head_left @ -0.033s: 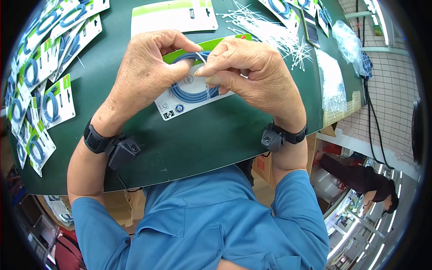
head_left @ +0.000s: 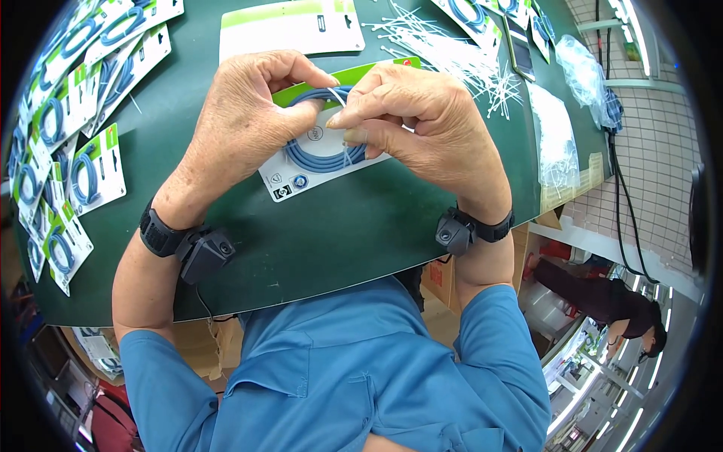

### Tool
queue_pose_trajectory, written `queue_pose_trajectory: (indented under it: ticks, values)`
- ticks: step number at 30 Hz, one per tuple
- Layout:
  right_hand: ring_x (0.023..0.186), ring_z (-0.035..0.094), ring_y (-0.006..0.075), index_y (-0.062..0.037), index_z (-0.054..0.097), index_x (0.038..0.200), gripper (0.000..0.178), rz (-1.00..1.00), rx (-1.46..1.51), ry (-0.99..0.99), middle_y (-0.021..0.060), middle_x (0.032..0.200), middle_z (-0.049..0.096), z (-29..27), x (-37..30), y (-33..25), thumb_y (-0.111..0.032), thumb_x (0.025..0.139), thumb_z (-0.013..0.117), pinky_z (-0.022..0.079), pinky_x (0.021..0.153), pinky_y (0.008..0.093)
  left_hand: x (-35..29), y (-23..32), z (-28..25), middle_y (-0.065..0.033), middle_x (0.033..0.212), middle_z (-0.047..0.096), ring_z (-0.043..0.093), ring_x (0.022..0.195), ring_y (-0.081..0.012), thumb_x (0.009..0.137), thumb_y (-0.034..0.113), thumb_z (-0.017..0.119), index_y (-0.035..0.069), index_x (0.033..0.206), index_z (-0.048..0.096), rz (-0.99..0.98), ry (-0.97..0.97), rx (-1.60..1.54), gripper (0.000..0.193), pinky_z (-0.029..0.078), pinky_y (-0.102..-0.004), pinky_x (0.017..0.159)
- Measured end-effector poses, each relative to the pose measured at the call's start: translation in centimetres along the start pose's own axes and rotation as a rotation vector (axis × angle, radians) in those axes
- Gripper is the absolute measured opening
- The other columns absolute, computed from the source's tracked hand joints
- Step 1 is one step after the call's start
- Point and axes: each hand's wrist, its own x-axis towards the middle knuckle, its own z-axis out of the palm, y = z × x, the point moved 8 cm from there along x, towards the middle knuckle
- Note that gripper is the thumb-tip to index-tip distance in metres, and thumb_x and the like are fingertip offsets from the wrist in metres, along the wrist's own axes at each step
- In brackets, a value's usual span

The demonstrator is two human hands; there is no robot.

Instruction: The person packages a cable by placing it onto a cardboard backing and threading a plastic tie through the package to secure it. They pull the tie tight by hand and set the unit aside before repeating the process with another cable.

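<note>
A coil of blue cable (head_left: 320, 160) lies on a white and green backing card (head_left: 282, 181) in front of me. My left hand (head_left: 260, 105) holds the coil's upper left side, thumb and index finger curled about it; the other fingers are hidden. A thin white cable tie (head_left: 336, 96) stands up at the coil's top, close to the left index fingertip. My right hand (head_left: 414, 113) pinches this tie between thumb and fingers over the coil's right side. A second thin tie piece (head_left: 348, 156) shows at the coil's lower right.
Many carded cable coils (head_left: 90, 181) lie overlapping along the left edge. A bare backing card (head_left: 290, 29) lies beyond my hands. Loose white cable ties (head_left: 452, 56) are heaped at the far right, near a phone (head_left: 520, 49) and a clear bag of ties (head_left: 556, 143). Another person (head_left: 610, 305) is off right.
</note>
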Motion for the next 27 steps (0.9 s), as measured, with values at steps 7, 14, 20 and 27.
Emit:
queue_pose_trajectory:
  ticks: [7, 14, 20, 27]
  values:
    - [0.078, 0.068, 0.0176, -0.0028, 0.077, 0.096, 0.018, -0.117, -0.193, 0.111, 0.0068, 0.092, 0.071, 0.1, 0.2, -1.5, 0.007, 0.081, 0.079, 0.056, 0.066, 0.0285, 0.1, 0.0, -0.3, -0.0069, 0.091, 0.075, 0.069, 0.090, -0.0092, 0.081, -0.001, 0.068, -0.004, 0.101, 0.076, 0.002, 0.003, -0.026, 0.022, 0.057, -0.0257, 0.086]
    - [0.078, 0.064, 0.0203, -0.0085, 0.073, 0.087, 0.023, -0.412, -0.434, 0.291, 0.0042, 0.089, 0.071, 0.1, -0.7, -3.5, 0.008, 0.072, 0.080, 0.050, 0.065, 0.0313, 0.2, 0.5, -0.4, -0.0073, 0.092, 0.075, 0.069, 0.091, -0.0100, 0.080, -0.002, 0.066, -0.006, 0.101, 0.075, -0.027, -0.014, -0.063, 0.023, 0.057, -0.0257, 0.085]
    - [0.080, 0.065, 0.0168, -0.0120, 0.067, 0.088, 0.028, -0.521, -0.456, 0.354, 0.0046, 0.090, 0.074, 0.0, -1.4, -3.8, 0.005, 0.075, 0.084, 0.045, 0.065, 0.0298, 0.1, 1.3, -0.7, -0.0057, 0.094, 0.074, 0.069, 0.095, -0.0098, 0.083, -0.006, 0.065, -0.005, 0.101, 0.075, -0.049, -0.045, -0.095, 0.021, 0.057, -0.0260, 0.089]
    - [0.074, 0.059, 0.0183, -0.0107, 0.069, 0.082, 0.028, -0.459, -0.358, 0.432, 0.0014, 0.087, 0.074, -0.5, -1.1, -2.6, 0.010, 0.066, 0.080, 0.048, 0.063, 0.0291, 0.1, 1.1, -0.5, -0.0049, 0.096, 0.074, 0.069, 0.096, -0.0093, 0.085, -0.007, 0.066, -0.004, 0.101, 0.075, -0.059, -0.077, -0.072, 0.019, 0.057, -0.0254, 0.092]
